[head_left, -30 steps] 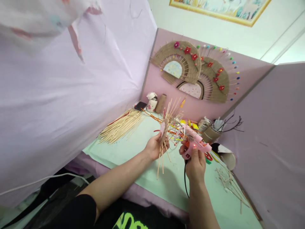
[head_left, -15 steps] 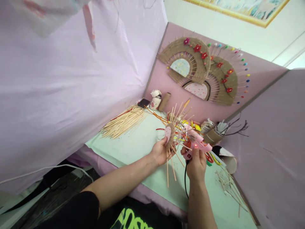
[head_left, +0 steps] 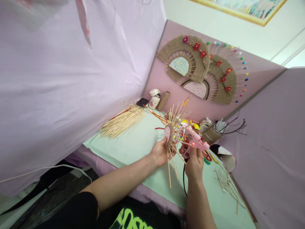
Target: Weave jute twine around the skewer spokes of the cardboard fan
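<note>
My left hand [head_left: 162, 152] grips a half-round fan centre [head_left: 169, 136] wrapped in brown twine, with a pink spotted face turned to the left. Thin wooden sticks fan out from its edge, upward, to the right and down past my fingers. Close on its right, my right hand [head_left: 194, 160] is closed around the handle of a pink glue gun [head_left: 194, 138], whose small red light glows. The gun's nozzle points up and left toward the sticks; whether it touches them I cannot tell. A black cord [head_left: 184, 178] hangs from the gun.
A heap of thin sticks [head_left: 124, 122] lies at the table's left. Behind stand a bottle [head_left: 154, 99] and a twine roll [head_left: 164, 101]. Two twine fans [head_left: 196, 68] hang on the pink board. Right are a pot with twigs [head_left: 212, 136] and stick scraps [head_left: 225, 181].
The fan centre has turned slightly in my left hand, and its lower sticks have swung a little to the right. My right hand still holds the glue gun; the whole view has shifted slightly.
</note>
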Tool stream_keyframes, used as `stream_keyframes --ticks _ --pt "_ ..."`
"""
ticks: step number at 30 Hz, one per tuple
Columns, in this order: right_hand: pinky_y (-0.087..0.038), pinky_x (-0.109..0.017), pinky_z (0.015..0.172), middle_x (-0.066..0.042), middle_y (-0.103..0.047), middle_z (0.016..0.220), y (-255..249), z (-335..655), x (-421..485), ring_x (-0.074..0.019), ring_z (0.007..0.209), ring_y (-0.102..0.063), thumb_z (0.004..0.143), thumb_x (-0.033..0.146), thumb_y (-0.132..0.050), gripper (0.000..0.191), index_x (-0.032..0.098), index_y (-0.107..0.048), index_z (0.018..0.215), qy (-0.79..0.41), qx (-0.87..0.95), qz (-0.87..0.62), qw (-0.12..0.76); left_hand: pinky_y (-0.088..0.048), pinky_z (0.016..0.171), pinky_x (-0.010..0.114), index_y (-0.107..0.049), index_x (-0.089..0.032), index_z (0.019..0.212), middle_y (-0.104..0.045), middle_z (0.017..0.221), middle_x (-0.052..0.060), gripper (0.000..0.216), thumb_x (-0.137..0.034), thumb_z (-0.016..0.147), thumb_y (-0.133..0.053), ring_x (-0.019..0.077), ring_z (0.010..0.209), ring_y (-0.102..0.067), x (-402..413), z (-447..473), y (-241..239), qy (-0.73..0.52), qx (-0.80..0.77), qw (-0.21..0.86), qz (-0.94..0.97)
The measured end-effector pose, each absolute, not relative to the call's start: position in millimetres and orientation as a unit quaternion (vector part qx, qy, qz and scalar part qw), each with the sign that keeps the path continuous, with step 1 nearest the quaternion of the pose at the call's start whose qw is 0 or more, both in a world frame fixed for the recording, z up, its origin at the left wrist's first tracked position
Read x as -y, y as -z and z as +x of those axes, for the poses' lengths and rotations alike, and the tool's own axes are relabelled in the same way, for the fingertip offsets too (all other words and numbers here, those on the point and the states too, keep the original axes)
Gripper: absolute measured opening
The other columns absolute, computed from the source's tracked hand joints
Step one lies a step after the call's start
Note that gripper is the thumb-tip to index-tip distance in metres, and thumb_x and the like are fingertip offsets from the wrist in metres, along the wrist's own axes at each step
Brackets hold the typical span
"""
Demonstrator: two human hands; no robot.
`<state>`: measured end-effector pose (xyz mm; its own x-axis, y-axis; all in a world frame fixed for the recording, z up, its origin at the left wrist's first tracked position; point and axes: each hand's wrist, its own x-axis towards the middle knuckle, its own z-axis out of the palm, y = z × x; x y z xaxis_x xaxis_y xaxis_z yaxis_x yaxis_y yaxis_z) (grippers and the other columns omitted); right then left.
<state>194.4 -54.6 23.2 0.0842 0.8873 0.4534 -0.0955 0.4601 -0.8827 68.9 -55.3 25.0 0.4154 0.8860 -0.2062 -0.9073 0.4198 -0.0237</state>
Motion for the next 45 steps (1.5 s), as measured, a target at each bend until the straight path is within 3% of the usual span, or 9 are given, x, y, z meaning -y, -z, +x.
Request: stream_keyframes --ticks 14,45 --pt "-0.041 -0.025 0.056 0.001 -0.055 0.068 -21.0 195.6 53.2 -0.0101 0.057 -0.05 0.087 0.05 -0.054 0.034 0.017 -0.058 0.095 -0.395 0.555 -0.345 0.646 -0.042 0.049 0.017 -0.056 -0.01 0.079 -0.052 0.062 0.004 0.035 -0.032 0.097 -0.036 0.0078 0.05 -0.049 56.3 70.2 -26.8 -0.534 -0.091 0.838 -0.059" --pt "-0.041 -0.026 0.057 0.001 -0.053 0.071 -17.9 197.4 51.9 -0.0099 0.058 -0.049 0.089 0.045 -0.053 0.025 0.02 -0.056 0.088 -0.403 0.562 -0.313 0.651 -0.04 0.049 0.017 -0.055 -0.011 0.078 -0.051 0.063 0.002 0.033 -0.032 0.097 -0.038 0.0071 0.05 -0.046 56.2 70.4 -25.7 -0.532 -0.081 0.841 -0.056"
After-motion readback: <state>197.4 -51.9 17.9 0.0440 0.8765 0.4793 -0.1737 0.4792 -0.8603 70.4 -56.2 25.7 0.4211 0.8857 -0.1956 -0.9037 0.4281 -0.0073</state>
